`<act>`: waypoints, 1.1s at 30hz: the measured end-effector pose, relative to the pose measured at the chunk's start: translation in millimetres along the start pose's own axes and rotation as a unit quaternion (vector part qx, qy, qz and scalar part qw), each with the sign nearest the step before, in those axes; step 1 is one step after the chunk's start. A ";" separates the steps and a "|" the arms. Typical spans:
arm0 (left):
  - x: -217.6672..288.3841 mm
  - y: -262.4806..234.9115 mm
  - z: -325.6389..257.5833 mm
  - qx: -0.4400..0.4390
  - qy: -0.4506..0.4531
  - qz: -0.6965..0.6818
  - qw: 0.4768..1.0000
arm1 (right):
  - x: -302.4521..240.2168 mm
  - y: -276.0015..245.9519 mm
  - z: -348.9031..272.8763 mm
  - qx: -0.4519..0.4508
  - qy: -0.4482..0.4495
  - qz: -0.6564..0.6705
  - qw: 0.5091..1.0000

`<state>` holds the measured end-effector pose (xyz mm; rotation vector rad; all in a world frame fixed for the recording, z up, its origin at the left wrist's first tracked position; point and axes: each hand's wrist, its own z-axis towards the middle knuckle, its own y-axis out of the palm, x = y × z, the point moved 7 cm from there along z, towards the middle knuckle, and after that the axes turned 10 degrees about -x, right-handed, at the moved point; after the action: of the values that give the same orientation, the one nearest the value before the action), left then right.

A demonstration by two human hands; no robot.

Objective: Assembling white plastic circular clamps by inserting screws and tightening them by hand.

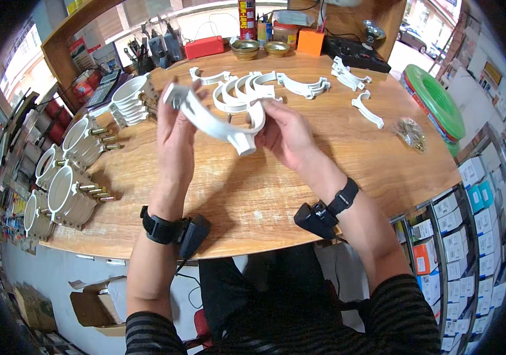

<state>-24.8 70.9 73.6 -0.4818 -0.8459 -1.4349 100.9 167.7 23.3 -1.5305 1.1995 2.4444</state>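
Above the middle of the wooden table I hold a white plastic pipe clamp half (213, 125), tilted, its curve facing me. My left hand (176, 139) grips its left end, fingers partly behind it. At the other end, my right hand (288, 133) closes on it with thumb and fingers. Just beyond lie several loose white clamp halves (238, 94), with another group (303, 86) to their right. On the left stand stacks of ring-shaped white clamps (66, 189) with brass-coloured screws sticking out. A clear bag of small metal parts (410, 135) rests at the right.
Along the back stand a red case (204, 47), small metal bowls (245, 49), an orange box (310, 42) and a red can (247, 21). Green coiled hose (436, 100) leans at the table's right edge. Shelves of small boxes (454, 260) stand below right; an open carton (96, 307) sits on the floor.
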 end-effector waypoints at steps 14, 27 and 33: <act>17.0 35.9 -6.9 -0.098 0.026 -0.168 0.981 | 25.0 15.1 -4.9 0.003 0.052 0.073 0.996; 7.5 28.7 -9.0 -0.041 -0.012 0.044 0.998 | -28.2 26.0 -10.4 -0.014 -0.156 -0.311 0.937; -11.4 29.8 -9.3 -0.055 -0.068 0.214 0.973 | -32.5 48.1 -21.0 -0.045 -0.241 -0.420 0.874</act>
<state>7.0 74.9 65.0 -0.8018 -0.7182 -1.0607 115.0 132.7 72.2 -1.0121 0.2327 2.0562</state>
